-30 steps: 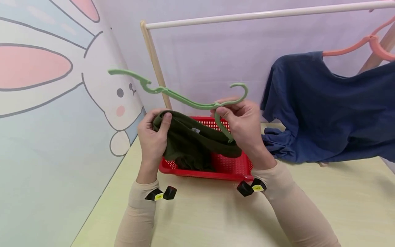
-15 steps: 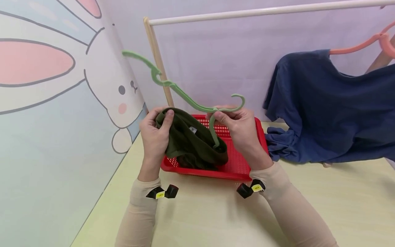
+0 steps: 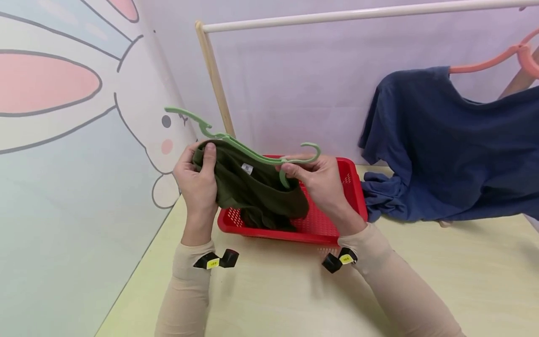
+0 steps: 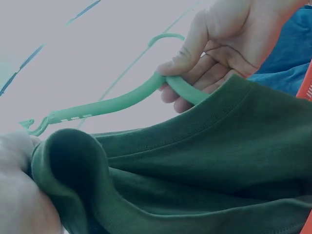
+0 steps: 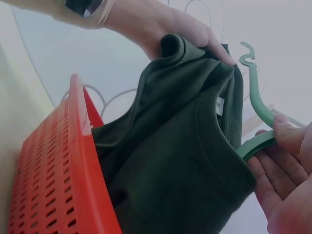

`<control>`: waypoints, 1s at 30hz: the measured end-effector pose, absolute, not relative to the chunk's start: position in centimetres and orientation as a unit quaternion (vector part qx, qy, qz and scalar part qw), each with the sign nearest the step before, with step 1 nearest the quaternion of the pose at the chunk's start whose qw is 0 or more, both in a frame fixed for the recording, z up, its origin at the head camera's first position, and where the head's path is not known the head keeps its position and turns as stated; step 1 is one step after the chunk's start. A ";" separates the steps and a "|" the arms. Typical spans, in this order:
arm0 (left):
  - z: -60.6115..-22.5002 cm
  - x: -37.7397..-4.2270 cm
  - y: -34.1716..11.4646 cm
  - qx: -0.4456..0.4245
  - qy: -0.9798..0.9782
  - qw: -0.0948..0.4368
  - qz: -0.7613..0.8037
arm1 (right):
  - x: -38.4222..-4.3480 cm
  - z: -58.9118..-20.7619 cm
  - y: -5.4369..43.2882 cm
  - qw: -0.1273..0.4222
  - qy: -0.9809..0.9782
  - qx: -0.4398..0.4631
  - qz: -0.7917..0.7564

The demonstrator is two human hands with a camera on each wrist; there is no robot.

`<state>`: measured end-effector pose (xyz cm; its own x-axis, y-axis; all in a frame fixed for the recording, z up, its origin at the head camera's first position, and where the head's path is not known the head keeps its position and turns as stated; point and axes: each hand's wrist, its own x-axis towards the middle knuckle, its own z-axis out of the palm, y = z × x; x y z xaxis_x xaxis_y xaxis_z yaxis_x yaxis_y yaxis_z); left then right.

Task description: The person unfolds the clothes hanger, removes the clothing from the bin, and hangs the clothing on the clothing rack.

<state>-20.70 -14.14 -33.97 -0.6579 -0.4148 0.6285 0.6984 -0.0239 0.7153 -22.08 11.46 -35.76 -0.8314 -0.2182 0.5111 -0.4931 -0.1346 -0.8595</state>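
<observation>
My left hand [image 3: 196, 180] grips the bunched neckline of a dark green shirt [image 3: 257, 189], thumb on top. A small white label [image 3: 247, 168] shows inside the collar. Between thumb and fingers, my right hand [image 3: 322, 182] pinches a green plastic hanger [image 3: 252, 153] just below its hook. In the right wrist view the near arm of the hanger [image 5: 258, 144] passes into the neck opening, its end hidden by the cloth. The other arm slants up to the left, outside the shirt and above my left hand. The shirt's lower part hangs into a red basket [image 3: 290, 235].
A navy shirt [image 3: 446, 150] hangs at the right on an orange hanger [image 3: 484, 65]. Behind the basket, a white rail [image 3: 358, 17] runs across on a wooden post [image 3: 216, 79]. A wall with a rabbit picture [image 3: 143, 112] borders the pale tabletop [image 3: 269, 290] on the left.
The hanger's near arm has gone from over the collar into the neck opening. Its far arm rose, then dropped toward the shirt. My left hand shifted slightly left and up with the collar.
</observation>
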 end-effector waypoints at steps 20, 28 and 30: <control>-34.7 -21.1 -15.3 -0.102 -0.599 0.353 -0.712 | -21.4 -28.7 16.4 0.148 -0.663 0.338 0.652; -34.9 -20.7 -14.8 -0.153 -0.687 0.256 -0.663 | -19.4 -25.6 20.2 0.189 -0.663 0.315 0.652; -35.0 -20.7 -14.7 -0.170 -0.707 0.231 -0.646 | -19.1 -25.6 21.0 0.192 -0.660 0.309 0.657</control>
